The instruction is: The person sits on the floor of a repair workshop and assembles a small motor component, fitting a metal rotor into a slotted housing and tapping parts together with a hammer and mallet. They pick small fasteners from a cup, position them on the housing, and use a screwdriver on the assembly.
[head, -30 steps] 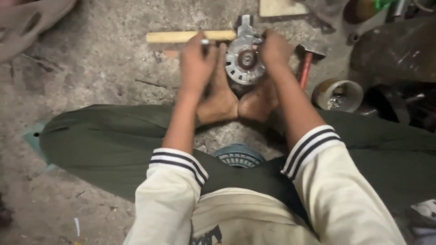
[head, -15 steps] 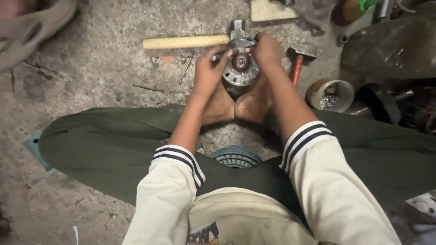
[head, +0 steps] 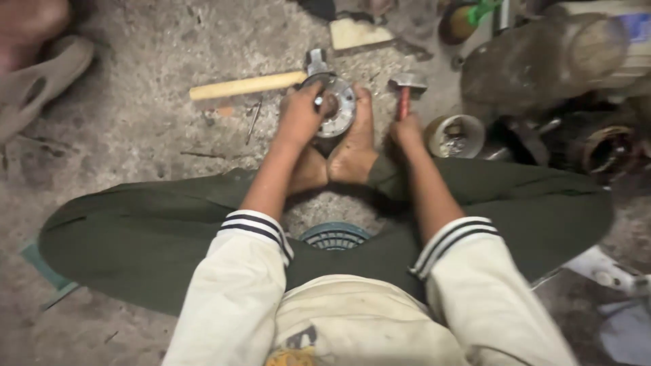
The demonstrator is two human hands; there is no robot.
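My right hand has left the round metal part, now clenches the red-handled hammer; left hand still grips the part.

head cam | one view, worn on head, looks steeply down & fwd over own lap | close range, arm's reach | frame: sleeves at bottom, hands and feet mid, dirt floor up top | no 2nd view to overlap
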